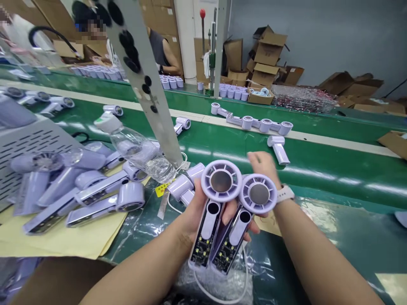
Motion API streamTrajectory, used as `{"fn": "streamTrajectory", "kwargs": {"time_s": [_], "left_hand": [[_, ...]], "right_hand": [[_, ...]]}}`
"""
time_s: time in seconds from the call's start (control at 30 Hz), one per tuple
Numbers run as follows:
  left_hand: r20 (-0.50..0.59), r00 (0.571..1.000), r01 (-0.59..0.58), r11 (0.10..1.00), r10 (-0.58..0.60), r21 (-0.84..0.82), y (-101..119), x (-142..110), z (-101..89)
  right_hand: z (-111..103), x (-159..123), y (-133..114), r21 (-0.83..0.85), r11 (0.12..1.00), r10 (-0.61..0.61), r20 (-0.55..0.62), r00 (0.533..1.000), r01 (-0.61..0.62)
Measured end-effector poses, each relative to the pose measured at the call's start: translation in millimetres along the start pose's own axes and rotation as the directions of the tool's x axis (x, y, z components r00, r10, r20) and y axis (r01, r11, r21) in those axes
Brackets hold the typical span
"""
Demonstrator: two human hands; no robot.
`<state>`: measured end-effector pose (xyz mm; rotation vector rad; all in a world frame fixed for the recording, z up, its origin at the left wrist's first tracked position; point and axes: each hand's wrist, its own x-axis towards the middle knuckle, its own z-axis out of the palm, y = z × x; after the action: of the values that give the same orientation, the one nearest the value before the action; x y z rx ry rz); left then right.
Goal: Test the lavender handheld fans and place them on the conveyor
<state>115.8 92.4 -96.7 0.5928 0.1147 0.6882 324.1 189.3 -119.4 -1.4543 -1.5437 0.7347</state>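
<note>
Two lilac, round-headed plastic fans are held in the left hand — right of the clear plastic bottle. Farther right of it, the right hand is partly hidden; I cannot tell its grip.

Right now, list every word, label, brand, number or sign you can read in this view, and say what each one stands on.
None can be read with certainty.
Yellow label by the foot of the metal post: dark marks, too small to read.
Cardboard boxes at the back: faint print, too blurred to read.
Bottle cap: a green mark, no legible letters.
</note>
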Motion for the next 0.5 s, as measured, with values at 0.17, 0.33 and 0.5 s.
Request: {"fn": "streamTrajectory", "kwargs": {"time_s": [0.17,0.33,0.5], "left_hand": [[-0.066,0.99,-0.131,0.989,0.126,-0.073,1.1,9.0,-14.8],[-0.237,0.929,-0.284,0.958,0.285,0.038,6.5,7.1,-6.1],[-0.317,0.857,-0.358,0.912,0.406,0.198,12.7,-8.2,10.9]], "right_hand": [[-47.9,31.4,33.8,-0.246,0.969,-0.028,-0.157,0.987,-0.012],[-48.9,-9.1,29.8,-0.391,0.92,-0.036,-0.01,0.999,0.029],[-22.8,-103.6,-22.4,-0.283,0.95,-0.101,0.12,0.988,0.131]]}}
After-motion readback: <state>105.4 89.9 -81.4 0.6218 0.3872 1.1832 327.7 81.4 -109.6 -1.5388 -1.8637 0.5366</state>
